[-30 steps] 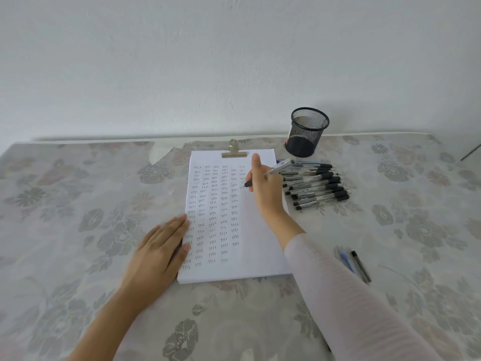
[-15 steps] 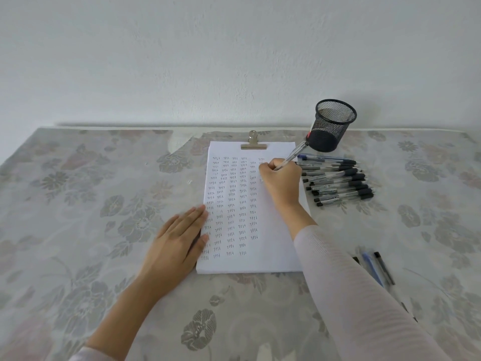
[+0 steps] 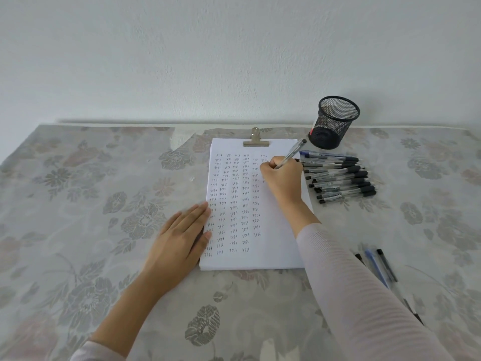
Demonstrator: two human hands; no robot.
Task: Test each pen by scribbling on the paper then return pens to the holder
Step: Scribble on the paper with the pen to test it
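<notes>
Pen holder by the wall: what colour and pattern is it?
The pen holder is black wire mesh, with a small red patch low on its left side. The head view, the only one, shows it.

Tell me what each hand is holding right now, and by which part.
The right hand holds a clear pen by its lower barrel near the tip, the rest slanting up toward the mesh holder. The left hand holds nothing; it lies flat on the paper's left edge.

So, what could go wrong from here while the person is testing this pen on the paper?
The right hand holds the pen close to the row of pens; the wrist or sleeve might nudge them and mix tested with untested. The left hand presses only the paper's left edge, so the sheet might shift.
</notes>
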